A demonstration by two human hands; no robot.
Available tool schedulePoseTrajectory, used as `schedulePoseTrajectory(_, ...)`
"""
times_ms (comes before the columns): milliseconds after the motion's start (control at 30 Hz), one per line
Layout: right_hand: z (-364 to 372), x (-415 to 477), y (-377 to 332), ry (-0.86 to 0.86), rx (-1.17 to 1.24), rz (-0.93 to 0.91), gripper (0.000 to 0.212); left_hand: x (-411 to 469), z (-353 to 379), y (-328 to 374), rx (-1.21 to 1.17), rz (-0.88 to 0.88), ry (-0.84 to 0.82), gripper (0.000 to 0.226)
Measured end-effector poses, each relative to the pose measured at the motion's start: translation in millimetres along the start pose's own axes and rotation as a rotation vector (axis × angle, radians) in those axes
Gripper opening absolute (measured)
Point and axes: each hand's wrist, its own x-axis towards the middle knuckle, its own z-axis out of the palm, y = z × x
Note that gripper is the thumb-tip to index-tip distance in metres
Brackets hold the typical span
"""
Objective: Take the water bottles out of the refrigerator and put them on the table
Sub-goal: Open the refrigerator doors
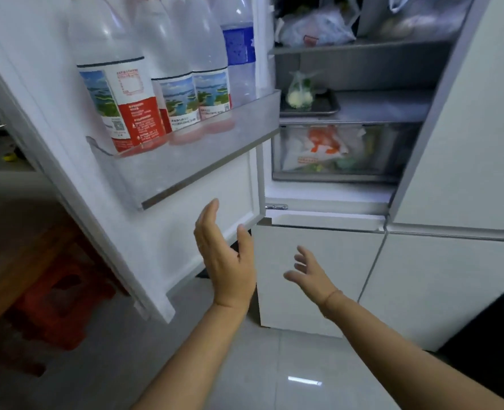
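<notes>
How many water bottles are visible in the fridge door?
4, all in the door shelf: three red-label bottles, then a blue-label one nearest the hinge. More may hide behind.

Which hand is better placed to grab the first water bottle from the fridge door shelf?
Probably the left hand: open, raised just under the door shelf holding the water bottles. The right hand, also open, sits lower and further right, by the lower door.

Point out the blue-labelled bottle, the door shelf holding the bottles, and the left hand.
Blue-labelled bottle (240, 47): head view, on its blue label.
Door shelf (203, 161): head view, on its clear front wall.
Left hand (225, 255): head view, on the back of the open hand.
</notes>
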Motion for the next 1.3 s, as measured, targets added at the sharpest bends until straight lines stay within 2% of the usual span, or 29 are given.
schedulePoseTrajectory(133,-107.1,18.4,22.3,0.251,0.187,0.084,0.07,-6.9,90.4,19.6,-0.111,-0.262,-0.327,0.046)
schedulePoseTrajectory(267,-203.0,33.4,39.8,0.422,0.314,0.129,0.071,-6.6,183.9,39.7,-0.228,-0.434,-0.589,0.055)
schedulePoseTrajectory(433,-285.0,52.4,61.2,0.478,0.445,0.211,0.06,-3.4,283.8,66.5,-0.342,-0.53,-0.792,0.07)
schedulePoseTrajectory(600,-321.4,70.7,75.5,0.51,0.67,0.245,0.081,5.2,349.1,83.4,-0.411,-0.569,-0.897,0.083)
schedulePoseTrajectory(933,-344.4,117.7,73.2,0.502,0.886,0.242,0.091,28.0,436.4,84.4,-0.491,-0.579,-1.057,0.1)
schedulePoseTrajectory(1000,-342.8,127.4,74.6,0.505,0.929,0.25,0.09,31.9,446.4,78.7,-0.48,-0.579,-1.07,0.096)
schedulePoseTrajectory(1100,-339.5,139.2,75.5,0.508,1.02,0.264,0.086,37.6,454.2,72.4,-0.504,-0.589,-1.113,0.075)
schedulePoseTrajectory(1233,-331.4,147.3,75.3,0.545,1.253,0.252,0.062,41.6,457.3,67.0,-0.51,-0.624,-1.161,0.049)
schedulePoseTrajectory(1300,-329.0,148.3,75.8,0.586,1.315,0.24,0.072,42.1,456.6,64.2,-0.505,-0.617,-1.155,0.046)
